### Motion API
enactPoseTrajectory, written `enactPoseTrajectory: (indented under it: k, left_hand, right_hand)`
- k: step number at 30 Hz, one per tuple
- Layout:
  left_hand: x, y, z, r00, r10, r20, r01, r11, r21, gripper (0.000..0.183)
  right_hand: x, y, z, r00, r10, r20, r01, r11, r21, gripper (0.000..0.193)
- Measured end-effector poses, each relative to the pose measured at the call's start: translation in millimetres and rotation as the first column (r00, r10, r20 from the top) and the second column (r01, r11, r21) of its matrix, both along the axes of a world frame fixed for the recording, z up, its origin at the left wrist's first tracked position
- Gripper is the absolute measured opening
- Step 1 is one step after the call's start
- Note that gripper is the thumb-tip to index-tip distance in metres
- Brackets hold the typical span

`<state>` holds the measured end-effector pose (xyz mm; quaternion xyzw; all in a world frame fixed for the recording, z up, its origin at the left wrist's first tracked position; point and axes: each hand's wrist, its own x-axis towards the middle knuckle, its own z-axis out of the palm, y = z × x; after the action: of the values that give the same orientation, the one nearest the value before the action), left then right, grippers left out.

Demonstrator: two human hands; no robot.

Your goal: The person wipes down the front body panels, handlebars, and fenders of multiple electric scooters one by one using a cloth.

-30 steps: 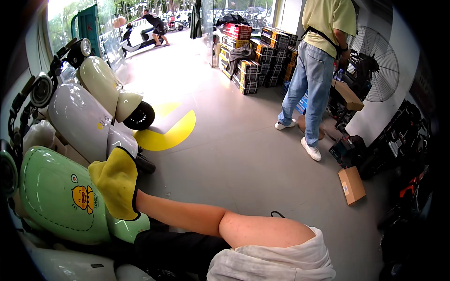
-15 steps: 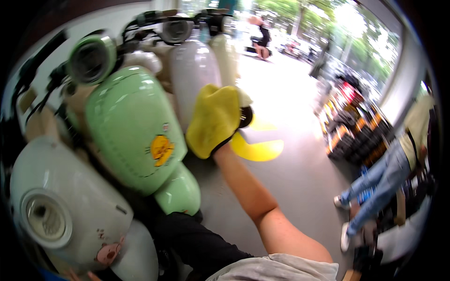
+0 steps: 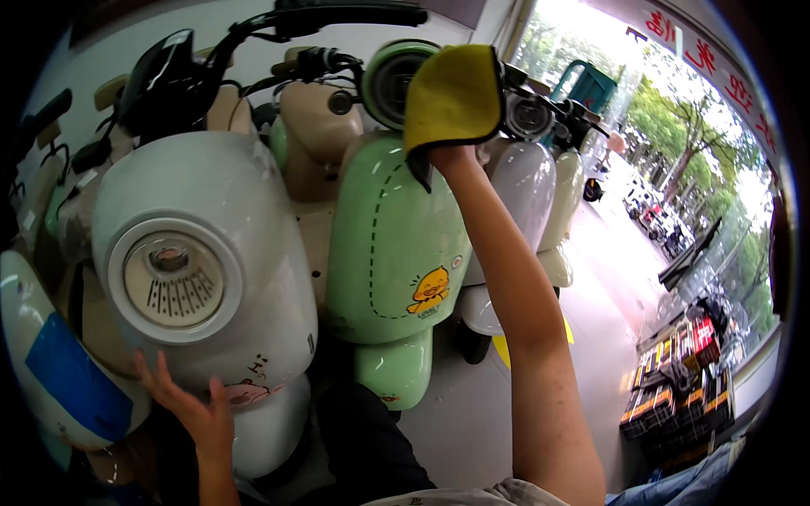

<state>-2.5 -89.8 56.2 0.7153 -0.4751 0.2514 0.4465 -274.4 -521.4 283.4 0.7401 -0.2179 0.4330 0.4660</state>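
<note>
My right hand [image 3: 453,155] reaches up with a yellow cloth [image 3: 456,94] trimmed in dark edging. Most of its fingers are hidden by the cloth, which hangs against the round headlight [image 3: 388,84] of a light green scooter [image 3: 392,228]. A duck picture is on that scooter's front panel. Lower left, my left hand [image 3: 190,405] is open, its fingers spread at the front of a pale grey-white scooter [image 3: 253,202]; whether they touch it I cannot tell. That scooter has a round lamp [image 3: 173,281] and a pink cartoon picture.
A lilac-white scooter [image 3: 523,194] and a cream one [image 3: 564,198] stand beyond the green one. At far left is a pale scooter with a blue patch [image 3: 80,375]. Stacked boxes [image 3: 683,379] stand on the right by the glass front. Handlebars [image 3: 337,21] jut out above.
My right hand and the cloth have gone from beside the green scooter's front panel up to its headlight. My left hand has come further into view. The view has turned left.
</note>
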Motion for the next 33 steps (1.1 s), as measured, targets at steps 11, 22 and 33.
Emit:
enactPoseTrajectory:
  k: [11, 22, 33]
  left_hand:
    - [24.4, -39.2, -21.8, 0.988, 0.023, 0.155, 0.001, 0.988, -0.156, 0.083]
    - [28.8, -33.6, -25.8, 0.984, 0.035, 0.172, -0.014, 0.993, -0.121, 0.086]
    - [28.9, -33.4, -32.0, 0.986, 0.026, 0.168, -0.006, 0.993, -0.12, 0.089]
  right_hand:
    - [154.9, 16.5, 30.2, 0.954, 0.3, 0.008, -0.297, 0.94, 0.171, 0.044]
    - [222.4, -63.7, 64.6, 0.986, -0.166, -0.006, 0.129, 0.741, 0.659, 0.04]
    - [227.9, -124.1, 78.3, 0.944, -0.331, 0.007, 0.221, 0.644, 0.732, 0.102]
